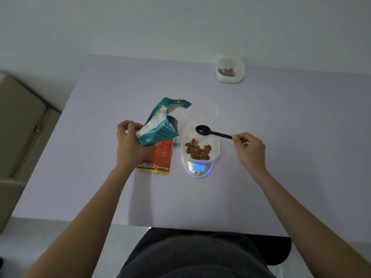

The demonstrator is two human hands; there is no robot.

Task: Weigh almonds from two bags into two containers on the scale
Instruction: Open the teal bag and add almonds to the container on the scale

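While the spoon is held empty over the tub, the step in hand is judged to be another scoop from the teal bag.

Left hand: fingers are clenched around the lower body of the teal bag, which is lifted and tilted, its mouth opened toward 1 o'clock.

Right hand: the tip of the spoon handle is pinched between thumb and fingertips; the bowl is pointed to 9 o'clock and appears empty.

Almonds: a loose heap is gathered in the near half of the tub, which is seated on the scale.

Display: lit blue at the scale's 6 o'clock edge; the digits seem to read 21, though this cannot be told for sure.

Other bag: an orange bag is laid flat under the teal one, at 9 o'clock of the scale.

Second tub: set well apart at 1 o'clock, a few almonds already inside.

Lid: a clear one is lying just behind the scale at 12 o'clock.

Advice: the bag mouth should be kept wide and brought near the tub, so little travel is needed.

Advice: small scoops should be taken, and the tub and scale left untouched by spoon or bag.

Risk: almonds may be spilled onto the table if the bag is tipped further.
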